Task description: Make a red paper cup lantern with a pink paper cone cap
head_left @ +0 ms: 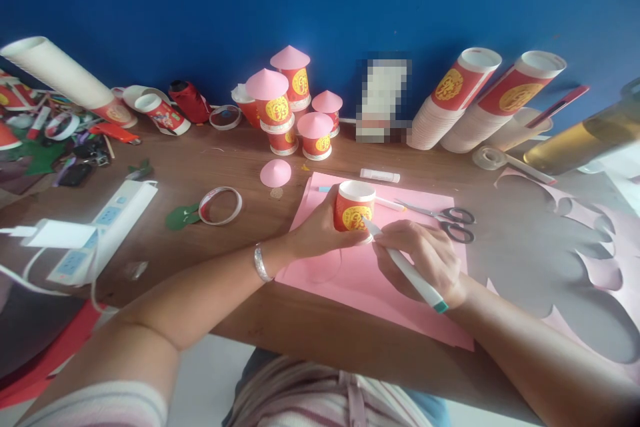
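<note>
My left hand point(320, 230) is wrapped round a small red paper cup point(354, 207) with a gold emblem, standing upside down on a pink paper sheet point(360, 280). My right hand point(425, 257) grips a white pen with a teal end point(407, 270), its tip touching the sheet at the cup's base. A faint drawn circle shows on the sheet below the cup. Scissors point(447, 221) lie on the sheet's far right corner. A silver bracelet sits on my left wrist.
Cups topped with pink cones point(295, 103) stand at the back, a loose pink cone point(275, 173) and a glue stick point(380, 175) in front. Cup stacks point(450, 107) lean at the back right. A power strip point(100, 230), cut rim ring point(221, 205) and cut-out pink paper point(590, 253) flank the sheet.
</note>
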Demonstrator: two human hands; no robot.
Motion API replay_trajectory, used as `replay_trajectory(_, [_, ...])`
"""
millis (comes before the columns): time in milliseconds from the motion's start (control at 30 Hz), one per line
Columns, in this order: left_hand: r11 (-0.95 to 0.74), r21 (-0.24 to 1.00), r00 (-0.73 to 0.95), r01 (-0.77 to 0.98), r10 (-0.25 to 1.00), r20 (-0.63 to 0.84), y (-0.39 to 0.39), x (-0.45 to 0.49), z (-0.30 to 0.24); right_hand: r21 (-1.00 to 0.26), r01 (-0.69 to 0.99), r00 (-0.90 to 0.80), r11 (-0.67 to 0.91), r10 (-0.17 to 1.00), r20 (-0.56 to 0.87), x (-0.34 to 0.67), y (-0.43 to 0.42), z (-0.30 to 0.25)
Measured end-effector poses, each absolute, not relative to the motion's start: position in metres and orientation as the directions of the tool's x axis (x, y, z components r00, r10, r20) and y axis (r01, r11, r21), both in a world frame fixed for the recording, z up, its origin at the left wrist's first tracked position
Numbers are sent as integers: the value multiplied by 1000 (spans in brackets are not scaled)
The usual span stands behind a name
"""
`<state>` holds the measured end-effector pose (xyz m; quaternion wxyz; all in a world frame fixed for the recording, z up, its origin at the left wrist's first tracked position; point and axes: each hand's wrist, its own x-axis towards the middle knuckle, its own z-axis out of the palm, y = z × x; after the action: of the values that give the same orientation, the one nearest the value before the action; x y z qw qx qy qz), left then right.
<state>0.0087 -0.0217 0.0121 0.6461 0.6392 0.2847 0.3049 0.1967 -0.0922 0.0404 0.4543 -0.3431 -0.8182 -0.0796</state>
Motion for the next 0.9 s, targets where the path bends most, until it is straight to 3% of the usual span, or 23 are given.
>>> replay_trajectory(900, [29,1000,654,-10,756,-15,-21,6,14,-179,622,-360,762,481,799,199,-92,41])
